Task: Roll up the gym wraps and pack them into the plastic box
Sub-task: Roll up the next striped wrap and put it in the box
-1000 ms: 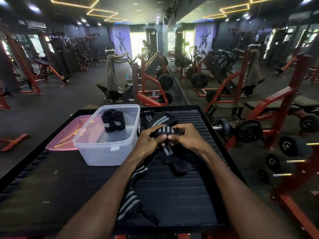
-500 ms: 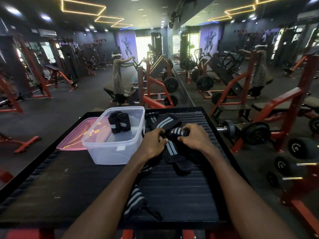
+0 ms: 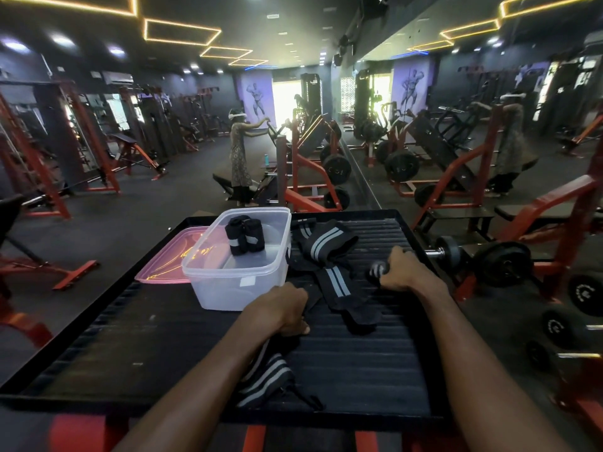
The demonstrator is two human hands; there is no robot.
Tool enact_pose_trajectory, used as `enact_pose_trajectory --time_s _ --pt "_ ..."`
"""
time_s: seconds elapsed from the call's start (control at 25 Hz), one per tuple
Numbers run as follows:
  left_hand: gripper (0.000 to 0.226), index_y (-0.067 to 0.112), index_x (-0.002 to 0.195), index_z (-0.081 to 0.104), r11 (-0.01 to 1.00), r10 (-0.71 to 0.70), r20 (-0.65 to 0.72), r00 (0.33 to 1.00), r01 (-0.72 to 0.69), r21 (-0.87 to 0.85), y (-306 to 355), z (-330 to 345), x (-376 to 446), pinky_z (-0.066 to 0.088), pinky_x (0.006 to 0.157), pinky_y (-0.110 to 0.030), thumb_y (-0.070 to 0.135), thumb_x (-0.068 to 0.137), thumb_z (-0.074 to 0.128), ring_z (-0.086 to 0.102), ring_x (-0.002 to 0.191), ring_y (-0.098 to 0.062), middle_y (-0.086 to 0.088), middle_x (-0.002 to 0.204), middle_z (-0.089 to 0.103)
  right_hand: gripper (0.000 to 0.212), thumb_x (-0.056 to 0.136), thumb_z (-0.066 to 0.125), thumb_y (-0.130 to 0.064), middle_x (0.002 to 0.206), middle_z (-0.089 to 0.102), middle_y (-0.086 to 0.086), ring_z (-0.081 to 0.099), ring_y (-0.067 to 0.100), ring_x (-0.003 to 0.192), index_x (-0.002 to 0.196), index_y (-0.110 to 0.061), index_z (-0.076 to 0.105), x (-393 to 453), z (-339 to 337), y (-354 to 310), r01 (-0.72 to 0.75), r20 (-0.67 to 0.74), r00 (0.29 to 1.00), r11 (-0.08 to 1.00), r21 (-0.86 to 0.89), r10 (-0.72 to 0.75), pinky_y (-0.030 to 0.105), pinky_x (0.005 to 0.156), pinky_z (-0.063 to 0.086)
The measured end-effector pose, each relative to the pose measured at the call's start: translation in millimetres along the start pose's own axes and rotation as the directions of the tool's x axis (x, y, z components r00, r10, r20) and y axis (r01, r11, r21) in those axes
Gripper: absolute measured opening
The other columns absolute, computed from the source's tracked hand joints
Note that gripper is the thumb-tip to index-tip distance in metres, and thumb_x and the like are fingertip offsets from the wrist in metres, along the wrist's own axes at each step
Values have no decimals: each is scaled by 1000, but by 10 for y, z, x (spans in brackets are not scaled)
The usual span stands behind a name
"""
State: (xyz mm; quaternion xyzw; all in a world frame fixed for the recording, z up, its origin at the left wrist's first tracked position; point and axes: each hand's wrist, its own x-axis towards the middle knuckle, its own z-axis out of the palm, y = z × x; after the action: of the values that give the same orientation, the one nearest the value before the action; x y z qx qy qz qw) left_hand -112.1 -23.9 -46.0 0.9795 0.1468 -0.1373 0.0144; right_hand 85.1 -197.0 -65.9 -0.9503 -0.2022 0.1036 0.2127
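My right hand [image 3: 403, 272] grips a rolled black grey-striped gym wrap [image 3: 377, 270]; my left hand [image 3: 280, 308] curls its fingers on its loose strap. Two rolled wraps [image 3: 244, 234] stand inside the clear plastic box [image 3: 238, 285] on the black ribbed bench [image 3: 359, 363].

- A dim room is seen, lit by yellow ceiling strips [image 3: 182, 31] at upper left and right.
- A window [image 3: 285, 99] at centre is blown out.
- Straight lines are bent toward the edges; far corners are softened.
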Motion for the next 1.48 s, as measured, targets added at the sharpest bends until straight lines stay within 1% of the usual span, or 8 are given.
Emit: enact_pose_trajectory --time_s 0.24,0.4,0.56,0.76,0.88,1.04,1.2,1.48 --pt "21 3 116 56 999 -1 -187 982 11 52 117 -12 -136 50 83 -43 7 96 50 59 110 -38 -19 120 53 81 68 68 -75 150 40 16 38 41 138 125 -22 48 -39 61 -8 -13 25 1000 988 -155 17 57 112 31" --pt "18 4 108 60 996 -2 -423 906 42 84 105 -253 -248 48 74 -43 13 96 49 62 102 -41 -19 113 61 52 82 69 -58 133 52 11 48 32 126 121 -24 60 -108 55 -197 186 -310 937 981 56 -160 47 104 41" --pt "24 9 109 62 998 -60 -536 842 62 -13 61 -581 -363 40 72 -40 20 94 48 60 102 -42 -20 113 62 21 86 74 -9 98 71 13 64 23 81 107 -6 70 -258 29 -505 335 -178 918 450 828 -356 17 54 47" --pt "28 17 106 74 941 -90 -595 799 -128 -314 33 -762 -319 52 81 -36 20 87 54 66 96 -27 -6 102 73 52 87 70 -2 116 65 21 71 37 90 136 -9 53 -390 222 -718 87 109 844 334 939 -525 34 65 57" --pt "26 16 108 75 833 -169 -636 753 -235 -500 57 -711 -194 53 84 -32 16 88 57 68 95 -19 -3 102 75 30 90 66 -4 97 65 23 71 31 67 119 -1 57 -445 217 -777 75 78 832 249 965 -550 29 50 53" --pt "27 17 115 67 657 -276 -497 823 -216 -722 78 -578 -36 44 78 -23 23 89 65 65 94 -14 3 103 70 2 93 62 -2 73 64 13 56 17 41 95 -1 62 -435 173 -796 103 -45 915 123 987 -401 21 36 37" --pt "26 19 112 70 679 -151 -301 942 -122 -724 51 -418 42 48 78 -24 31 89 70 67 94 -14 0 108 73 13 96 60 -4 65 59 7 47 9 37 83 -7 61 -354 93 -750 89 -86 985 10 996 -150 18 33 31" --pt "21 12 101 75 576 -76 -168 983 -94 -812 -11 -450 47 59 82 -28 30 92 69 74 85 -14 -2 95 78 9 99 57 -23 91 70 4 67 19 80 97 -17 63 -249 12 -613 25 -27 999 -51 998 -44 35 67 55"
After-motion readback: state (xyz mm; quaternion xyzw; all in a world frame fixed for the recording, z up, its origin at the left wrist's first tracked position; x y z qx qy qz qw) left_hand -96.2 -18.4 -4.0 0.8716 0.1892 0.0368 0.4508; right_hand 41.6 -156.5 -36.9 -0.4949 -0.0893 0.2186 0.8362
